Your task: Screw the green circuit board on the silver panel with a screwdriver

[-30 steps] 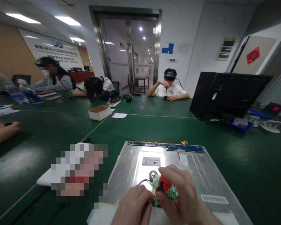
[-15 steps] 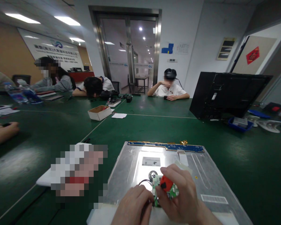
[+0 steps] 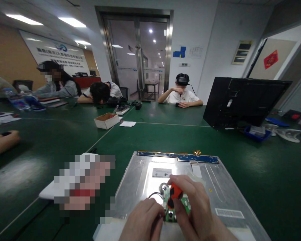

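Note:
In the head view my right hand (image 3: 197, 209) grips a screwdriver by its short orange and black handle (image 3: 176, 191). The tool leans over a green circuit board (image 3: 171, 217), its lower end toward the board's left part. My left hand (image 3: 145, 217) is closed at the board's left edge, fingertips pinched near the screwdriver's lower end; what they hold is hidden. Under both hands lies a silver metal display panel (image 3: 142, 177) with a blue circuit strip (image 3: 163, 155) along its far edge. A thin black cable (image 3: 154, 193) and a round metal disc (image 3: 163, 187) sit beside the green board.
A white object (image 3: 47, 191), partly pixelated, lies left of the panel on the green table (image 3: 165, 137). Farther off stand a small open box (image 3: 106, 121), a black monitor (image 3: 243, 100) and a blue tray (image 3: 257, 134). Another person's hand (image 3: 7, 140) is at far left; several people sit around.
The screwdriver handle has tipped so more of its length shows, and my right fingers have shifted around it. My left hand stays almost where it was.

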A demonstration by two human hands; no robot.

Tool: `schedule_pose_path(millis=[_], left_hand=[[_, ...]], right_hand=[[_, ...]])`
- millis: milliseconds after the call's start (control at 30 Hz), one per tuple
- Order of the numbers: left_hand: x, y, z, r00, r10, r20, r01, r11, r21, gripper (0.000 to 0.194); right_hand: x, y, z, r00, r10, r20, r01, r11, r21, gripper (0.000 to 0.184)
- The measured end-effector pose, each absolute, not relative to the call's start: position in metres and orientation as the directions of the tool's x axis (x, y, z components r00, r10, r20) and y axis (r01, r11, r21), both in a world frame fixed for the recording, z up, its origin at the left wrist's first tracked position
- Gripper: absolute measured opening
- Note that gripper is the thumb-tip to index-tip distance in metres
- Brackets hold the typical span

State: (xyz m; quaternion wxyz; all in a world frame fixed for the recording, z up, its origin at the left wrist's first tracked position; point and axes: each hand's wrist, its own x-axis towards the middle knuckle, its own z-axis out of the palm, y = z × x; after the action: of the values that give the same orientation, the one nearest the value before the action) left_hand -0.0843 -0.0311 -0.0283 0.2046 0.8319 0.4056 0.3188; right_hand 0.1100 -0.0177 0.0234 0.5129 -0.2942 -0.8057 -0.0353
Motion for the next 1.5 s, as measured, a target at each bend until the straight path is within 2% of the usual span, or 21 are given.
schedule_pose_path(millis=[167,333,500,767,933,1033,1133,1267,1500], left_hand=[[-0.085,-0.034,-0.019,0.468,0.814,0.343,0.563,-0.574,0.594,0.015],[-0.083,-0.034,-0.023,0.426,0.821,0.381,0.563,-0.570,0.599,0.013],[-0.084,-0.030,-0.030,0.443,0.799,0.407,0.546,-0.600,0.585,0.014],[-0.083,-0.032,-0.031,0.452,0.813,0.368,0.565,-0.579,0.587,0.016],[-0.084,-0.030,-0.035,0.468,0.805,0.365,0.553,-0.589,0.589,0.016],[-0.085,-0.030,-0.031,0.460,0.806,0.373,0.545,-0.588,0.598,0.015],[-0.085,-0.032,-0.023,0.451,0.806,0.383,0.544,-0.589,0.598,0.016],[-0.084,-0.035,-0.014,0.452,0.810,0.373,0.559,-0.583,0.589,0.016],[-0.084,-0.033,-0.020,0.469,0.808,0.356,0.567,-0.585,0.581,0.015]], right_hand=[[0.103,-0.019,0.024,-0.228,0.458,0.859,0.535,0.796,-0.282,0.054],[0.097,-0.014,0.031,-0.180,0.335,0.925,0.543,0.818,-0.191,0.040],[0.096,-0.011,0.035,-0.214,0.339,0.916,0.512,0.838,-0.191,0.034],[0.110,-0.017,0.028,-0.322,0.435,0.841,0.483,0.839,-0.249,0.051],[0.106,-0.019,0.029,-0.281,0.472,0.835,0.485,0.821,-0.301,0.058],[0.101,-0.017,0.029,-0.233,0.447,0.864,0.508,0.814,-0.284,0.052],[0.098,-0.014,0.032,-0.195,0.387,0.901,0.538,0.811,-0.231,0.038],[0.097,-0.011,0.038,-0.220,0.339,0.915,0.537,0.825,-0.177,0.026],[0.105,-0.014,0.036,-0.314,0.426,0.848,0.462,0.849,-0.256,0.040]])
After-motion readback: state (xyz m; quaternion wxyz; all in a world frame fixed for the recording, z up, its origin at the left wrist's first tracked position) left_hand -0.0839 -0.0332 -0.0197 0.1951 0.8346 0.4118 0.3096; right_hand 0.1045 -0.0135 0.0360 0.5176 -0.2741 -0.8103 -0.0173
